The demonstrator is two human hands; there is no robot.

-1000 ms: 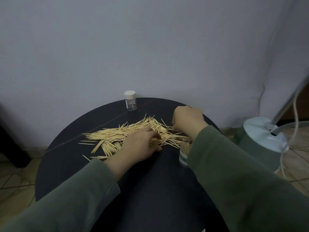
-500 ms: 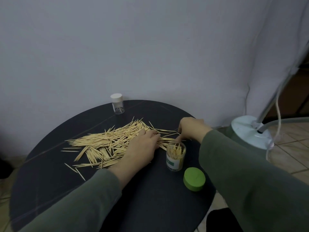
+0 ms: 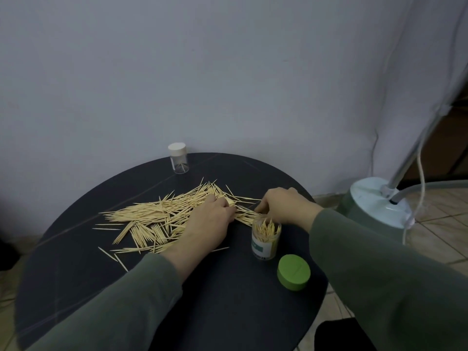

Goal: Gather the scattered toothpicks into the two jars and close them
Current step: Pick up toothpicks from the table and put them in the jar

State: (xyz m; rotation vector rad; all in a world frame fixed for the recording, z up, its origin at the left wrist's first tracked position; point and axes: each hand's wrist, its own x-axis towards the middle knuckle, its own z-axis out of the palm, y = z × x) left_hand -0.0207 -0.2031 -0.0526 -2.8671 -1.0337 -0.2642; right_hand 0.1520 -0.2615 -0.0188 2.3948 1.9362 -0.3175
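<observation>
Your left hand [image 3: 207, 224] lay palm down on the near-right part of the toothpick pile [image 3: 162, 219], fingers loosely bent over the sticks; whether it had any pinched could not be told. Your right hand [image 3: 283, 206] curled at the pile's right tip, fingertips on a few toothpicks, just behind the open jar [image 3: 266, 239]. That jar stood upright on the round table [image 3: 228, 300], partly filled, sticks standing on end, with its green lid [image 3: 293, 272] just beside it toward you. The pile fanned leftward from both hands, most sticks lying lengthwise left to right, points both ways. The right hand was nearer the open jar, so it was likely the one to drop sticks in. The white-capped jar [image 3: 178, 158] stood closed at the far edge, well apart.
</observation>
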